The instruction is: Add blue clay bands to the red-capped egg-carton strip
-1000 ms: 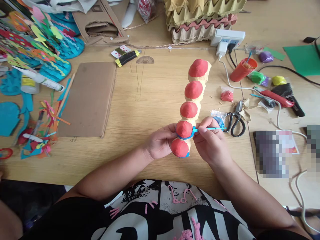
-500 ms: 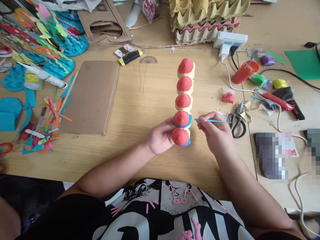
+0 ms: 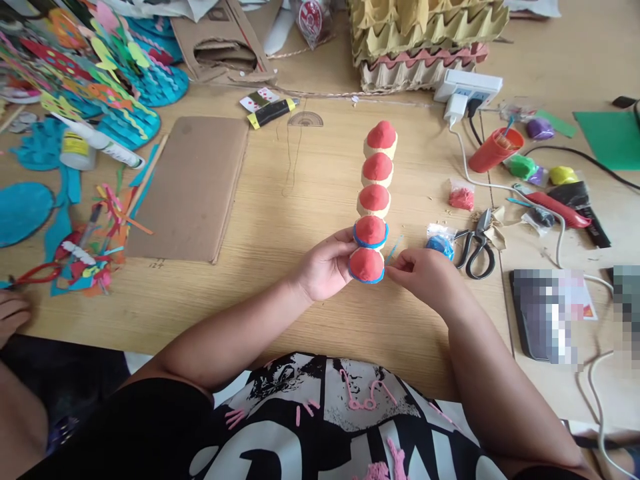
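A strip of egg-carton cups (image 3: 375, 200) topped with red clay domes stands out over the table. Blue clay edges the two domes nearest me. My left hand (image 3: 327, 267) is closed on the near end of the strip from the left. At the strip's right side, the pinched fingers of my right hand (image 3: 425, 277) are by the blue edge of the nearest dome. A thin blue tool (image 3: 394, 250) sticks up from that hand. A bag of blue clay (image 3: 441, 247) lies just beyond my right hand.
Black-handled scissors (image 3: 477, 250), a red cup (image 3: 496, 148), clay packets and a white cable lie to the right. Cardboard (image 3: 187, 187) and paper scraps are on the left. Egg trays (image 3: 425, 47) stand behind. Another person's hand (image 3: 11, 317) is at the left edge.
My right hand has moved down and closer to the nearest dome, and its tool now points upward. The blue clay bag has come into sight. Another person's hand and red-handled scissors show at left.
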`<state>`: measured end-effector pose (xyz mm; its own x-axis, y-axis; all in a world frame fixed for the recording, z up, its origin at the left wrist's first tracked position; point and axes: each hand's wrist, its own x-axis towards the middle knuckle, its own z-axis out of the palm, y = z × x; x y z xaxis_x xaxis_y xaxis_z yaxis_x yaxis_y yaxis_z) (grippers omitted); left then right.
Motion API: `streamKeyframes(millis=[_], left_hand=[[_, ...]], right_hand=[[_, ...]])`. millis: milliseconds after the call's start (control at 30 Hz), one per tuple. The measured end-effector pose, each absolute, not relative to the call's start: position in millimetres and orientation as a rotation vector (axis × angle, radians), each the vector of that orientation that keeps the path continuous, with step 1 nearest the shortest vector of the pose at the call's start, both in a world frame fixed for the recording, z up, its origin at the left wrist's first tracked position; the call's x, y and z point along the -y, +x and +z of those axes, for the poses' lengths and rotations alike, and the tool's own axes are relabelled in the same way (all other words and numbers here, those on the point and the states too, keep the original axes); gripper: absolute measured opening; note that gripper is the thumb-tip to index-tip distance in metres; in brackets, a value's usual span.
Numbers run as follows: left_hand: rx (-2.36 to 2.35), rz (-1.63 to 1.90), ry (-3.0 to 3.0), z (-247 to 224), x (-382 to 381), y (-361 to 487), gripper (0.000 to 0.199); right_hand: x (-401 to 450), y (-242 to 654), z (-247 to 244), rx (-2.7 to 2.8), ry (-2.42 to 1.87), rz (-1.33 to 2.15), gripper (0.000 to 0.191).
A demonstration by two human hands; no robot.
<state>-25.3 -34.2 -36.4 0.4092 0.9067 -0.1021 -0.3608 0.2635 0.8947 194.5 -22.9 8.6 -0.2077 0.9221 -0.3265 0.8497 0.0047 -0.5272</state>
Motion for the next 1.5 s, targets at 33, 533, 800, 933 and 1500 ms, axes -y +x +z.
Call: streamKeyframes(millis=[33,533,800,933,1500], left_hand=[[-0.706,0.964,0.93,-35,34,-25,0.052],[-0.619,0.901,0.585,-34,40,-20,0.032],[-0.72,0.958,0.955,-28,33,-27,0.039],[-0.796,1.015,1.138,-22,34,-30,0.04],[-0.937,1.041,1.321,-12,39,-29,0.039]], right_hand=[[23,195,9,2.101,-1.869,0.951,0.044],[41,156,-19,0.822,-0.855,1.778,0.025],[36,165,-15,0.869,-0.926,1.768,0.038],[36,165,-12,0.858,-0.904,1.785,0.034],[34,173,-19,0.942,-0.921,1.79,0.034]])
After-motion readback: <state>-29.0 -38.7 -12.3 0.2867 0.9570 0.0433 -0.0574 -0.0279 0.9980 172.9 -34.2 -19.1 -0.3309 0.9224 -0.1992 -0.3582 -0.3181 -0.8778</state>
